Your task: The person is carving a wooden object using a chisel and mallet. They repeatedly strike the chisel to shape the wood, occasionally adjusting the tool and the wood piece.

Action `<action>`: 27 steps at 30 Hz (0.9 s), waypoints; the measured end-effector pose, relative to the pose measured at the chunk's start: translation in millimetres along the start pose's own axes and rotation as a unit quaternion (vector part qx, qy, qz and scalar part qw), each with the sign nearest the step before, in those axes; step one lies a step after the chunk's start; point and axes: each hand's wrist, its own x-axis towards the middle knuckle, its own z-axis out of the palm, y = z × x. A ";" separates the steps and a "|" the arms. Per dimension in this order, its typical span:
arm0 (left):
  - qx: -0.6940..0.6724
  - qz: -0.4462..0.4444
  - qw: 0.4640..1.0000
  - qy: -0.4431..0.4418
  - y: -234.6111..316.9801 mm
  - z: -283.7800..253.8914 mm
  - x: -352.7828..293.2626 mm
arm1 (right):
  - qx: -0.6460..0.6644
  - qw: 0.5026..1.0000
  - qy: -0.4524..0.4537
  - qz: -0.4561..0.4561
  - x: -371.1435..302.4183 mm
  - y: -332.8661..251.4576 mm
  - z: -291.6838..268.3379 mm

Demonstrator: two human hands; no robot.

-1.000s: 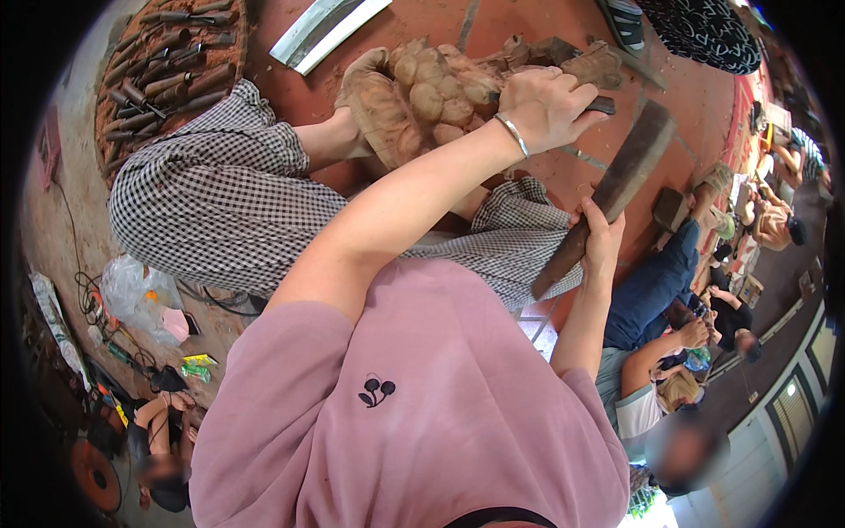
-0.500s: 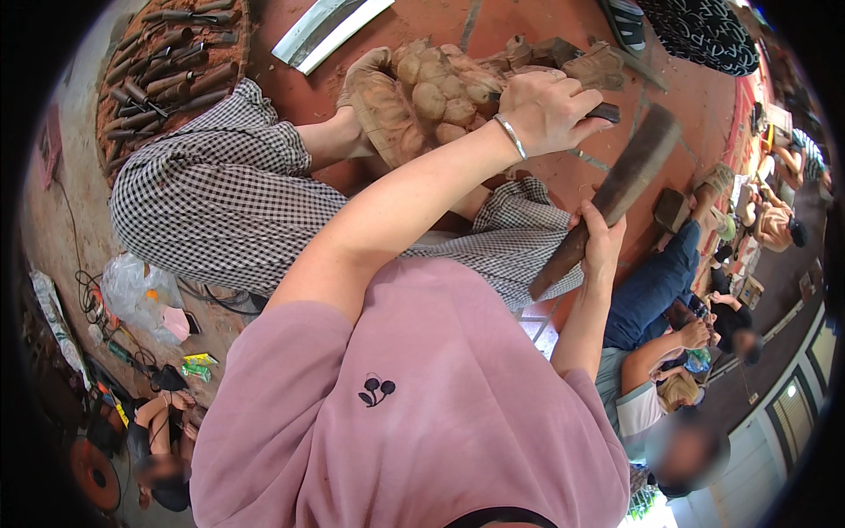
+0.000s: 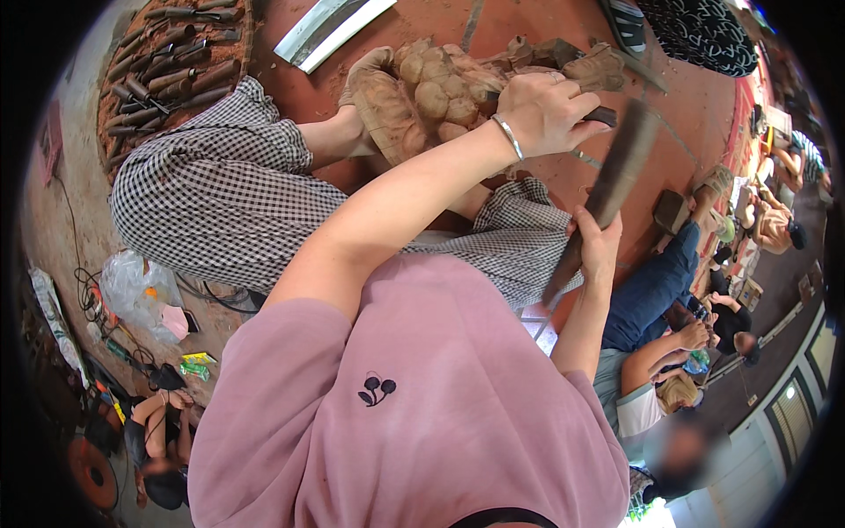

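A brown wood carving (image 3: 437, 86) with rounded, fruit-like lumps lies on the floor in front of me, between my feet. My left hand (image 3: 547, 110) reaches across to the right, closed round a chisel (image 3: 602, 115). The dark butt of its handle sticks out past my thumb; its cutting tip is hidden from me against the carving. In my right hand (image 3: 598, 245) I grip a long wooden mallet (image 3: 621, 163), tilted upright and blurred by motion. Its upper part is beside the chisel's butt; whether they touch I cannot tell.
A round tray (image 3: 248, 40) at the far left bears several chisels (image 3: 180, 79) among wood shavings. A pale metallic strip (image 3: 334, 31) lies beyond the carving. At my left are a plastic bag (image 3: 132, 295) and cables. A person in blue trousers (image 3: 656, 286) sits close on my right.
The mallet's upper end has swung left toward the butt of the chisel, and my right hand has shifted slightly left with it. My left hand and the carving stay nearly in place.
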 end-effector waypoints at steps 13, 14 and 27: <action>0.022 -0.002 0.998 -0.054 5.8 4.7 8.5 | 0.091 0.996 -0.002 -0.023 4.7 9.2 -9.5; 0.026 -0.009 0.998 -0.055 4.3 6.4 7.6 | 0.095 0.995 -0.002 -0.023 4.5 9.4 -9.5; 0.039 -0.045 0.997 -0.046 1.6 9.7 7.5 | 0.028 0.999 -0.016 0.015 11.3 5.3 -10.7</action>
